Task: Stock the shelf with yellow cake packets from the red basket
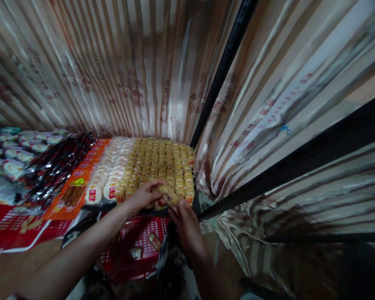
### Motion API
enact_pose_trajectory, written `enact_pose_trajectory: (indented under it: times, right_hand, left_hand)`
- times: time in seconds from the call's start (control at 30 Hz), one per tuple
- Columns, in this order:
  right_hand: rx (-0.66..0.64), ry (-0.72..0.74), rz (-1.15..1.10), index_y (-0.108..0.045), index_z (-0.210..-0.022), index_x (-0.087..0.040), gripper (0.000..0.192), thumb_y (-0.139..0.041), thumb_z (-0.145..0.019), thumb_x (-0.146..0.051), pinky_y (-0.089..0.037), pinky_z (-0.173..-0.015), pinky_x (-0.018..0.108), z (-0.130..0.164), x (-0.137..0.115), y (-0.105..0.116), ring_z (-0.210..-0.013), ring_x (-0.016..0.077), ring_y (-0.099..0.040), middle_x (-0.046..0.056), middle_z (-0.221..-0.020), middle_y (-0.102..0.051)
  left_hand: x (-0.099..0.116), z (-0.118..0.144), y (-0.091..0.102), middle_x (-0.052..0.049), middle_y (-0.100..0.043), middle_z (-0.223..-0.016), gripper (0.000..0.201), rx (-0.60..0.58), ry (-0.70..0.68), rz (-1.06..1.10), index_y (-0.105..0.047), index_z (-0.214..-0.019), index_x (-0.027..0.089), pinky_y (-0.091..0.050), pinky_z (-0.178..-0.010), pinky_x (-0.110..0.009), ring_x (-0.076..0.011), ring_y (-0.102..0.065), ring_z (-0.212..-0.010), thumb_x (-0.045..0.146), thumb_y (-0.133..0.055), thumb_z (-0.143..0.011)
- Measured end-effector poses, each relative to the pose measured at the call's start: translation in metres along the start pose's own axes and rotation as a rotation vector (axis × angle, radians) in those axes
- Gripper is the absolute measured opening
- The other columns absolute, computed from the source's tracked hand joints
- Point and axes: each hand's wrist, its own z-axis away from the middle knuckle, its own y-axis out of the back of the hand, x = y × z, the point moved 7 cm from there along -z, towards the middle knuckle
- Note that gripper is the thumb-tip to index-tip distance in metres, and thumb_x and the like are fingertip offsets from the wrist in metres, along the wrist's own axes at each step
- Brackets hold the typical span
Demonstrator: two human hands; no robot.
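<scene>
Golden pastry pack (168,195): one, gripped by fingers of left hand (146,194) and right hand (187,225) | red basket (134,250): one

I am seeing golden-yellow wrapped cakes (162,162) filling the centre of the frame, white round packs with red labels (108,175) lying left of them, then an orange packet (78,179) and glossy black-red wrappers (58,166). A red perforated basket (137,246) is showing at lower centre, cream-and-brown striped curtains (112,62) hanging across the top.
</scene>
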Motion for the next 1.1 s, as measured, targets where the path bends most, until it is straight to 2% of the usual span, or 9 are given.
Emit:
enact_pose_trajectory:
  times: [0.13, 0.27, 0.4, 0.53, 0.67, 0.73, 0.87, 0.97, 1.1]
  right_hand:
    - [-0.119, -0.145, -0.111, -0.06, -0.105, -0.019, 0.044, -0.065, -0.072, -0.048, -0.051, -0.081, 0.036, 0.001, 0.002, -0.012, -0.088, 0.021, -0.067, 0.009, -0.097, -0.07]
    - [-0.033, -0.012, -0.078, -0.058, -0.11, -0.021, 0.044, -0.069, -0.07, -0.036, -0.051, -0.082, 0.034, -0.002, -0.014, -0.011, -0.09, 0.0198, -0.066, 0.008, -0.102, -0.069]
    - [0.034, 0.124, 0.012, -0.051, -0.12, -0.024, 0.058, -0.07, -0.065, -0.028, -0.052, -0.078, 0.031, -0.006, -0.029, -0.009, -0.09, 0.0182, -0.064, 0.005, -0.11, -0.065]
    - [0.016, 0.225, 0.088, -0.045, -0.124, -0.026, 0.062, -0.067, -0.066, -0.029, -0.051, -0.075, 0.028, -0.016, -0.04, -0.011, -0.089, 0.0161, -0.063, 0.002, -0.111, -0.064]
    - [-0.02, 0.304, 0.159, -0.053, -0.109, -0.022, 0.047, -0.066, -0.064, -0.028, -0.051, -0.073, 0.026, -0.027, -0.053, -0.013, -0.09, 0.0169, -0.062, 0.002, -0.108, -0.064]
    - [-0.028, 0.313, 0.173, -0.054, -0.106, -0.022, 0.043, -0.066, -0.065, -0.029, -0.051, -0.071, 0.026, -0.031, -0.057, -0.013, -0.086, 0.0166, -0.062, 0.002, -0.103, -0.065]
    - [0.023, 0.285, 0.147, -0.051, -0.113, -0.023, 0.047, -0.063, -0.069, -0.032, -0.051, -0.073, 0.029, -0.033, -0.056, -0.009, -0.084, 0.0176, -0.063, 0.003, -0.104, -0.065]
    - [0.077, 0.306, 0.235, -0.049, -0.118, -0.022, 0.05, -0.059, -0.073, -0.04, -0.049, -0.082, 0.035, -0.037, -0.058, -0.003, -0.096, 0.0215, -0.061, 0.006, -0.114, -0.062]
    - [0.217, 0.49, 0.582, -0.048, -0.125, -0.018, 0.054, -0.044, -0.081, -0.05, -0.034, -0.102, 0.039, -0.045, -0.077, 0.007, -0.123, 0.0233, -0.043, 0.01, -0.133, -0.049]
  left_hand:
    - [0.002, -0.002, -0.007, 0.002, -0.061, -0.072, 0.035, -0.074, -0.067, 0.038, -0.057, -0.095, 0.016, -0.04, -0.059, -0.019, -0.0067, -0.054, -0.06, 0.026, -0.069, -0.064]
    - [0.004, 0.002, -0.007, 0.0, -0.063, -0.077, 0.034, -0.097, -0.05, 0.076, -0.061, -0.096, 0.016, -0.042, -0.063, -0.019, -0.0069, -0.056, -0.063, 0.025, -0.069, -0.065]
    - [0.009, 0.005, -0.008, -0.006, -0.062, -0.108, 0.045, -0.091, 0.005, 0.161, -0.058, -0.108, 0.018, -0.047, -0.08, -0.028, -0.0159, -0.061, -0.089, 0.027, -0.07, -0.064]
    - [0.019, -0.009, -0.005, -0.007, -0.063, -0.107, 0.047, -0.01, -0.049, -0.084, -0.057, -0.111, 0.016, -0.046, -0.082, -0.031, -0.0168, -0.06, -0.09, 0.034, -0.067, -0.069]
    - [0.032, -0.03, -0.012, -0.004, -0.065, -0.094, 0.038, -0.102, -0.153, -0.421, -0.061, -0.102, 0.015, -0.044, -0.079, -0.028, -0.0165, -0.058, -0.087, 0.033, -0.066, -0.069]
    - [0.037, -0.038, -0.014, -0.002, -0.064, -0.092, 0.036, -0.116, -0.166, -0.479, -0.061, -0.102, 0.015, -0.044, -0.077, -0.026, -0.0152, -0.057, -0.084, 0.03, -0.064, -0.069]
    - [0.047, -0.047, -0.014, -0.001, -0.063, -0.084, 0.035, -0.022, -0.171, -0.575, -0.061, -0.099, 0.014, -0.043, -0.072, -0.024, -0.0144, -0.055, -0.078, 0.025, -0.065, -0.066]
    - [0.063, -0.052, -0.017, -0.001, -0.063, -0.082, 0.031, 0.026, -0.221, -0.687, -0.063, -0.095, 0.015, -0.043, -0.071, -0.024, -0.0155, -0.055, -0.078, 0.02, -0.063, -0.065]
    - [0.099, -0.071, -0.017, -0.002, -0.064, -0.092, 0.034, 0.116, -0.304, -0.783, -0.062, -0.102, 0.016, -0.043, -0.076, -0.025, -0.0163, -0.057, -0.083, 0.015, -0.057, -0.068]
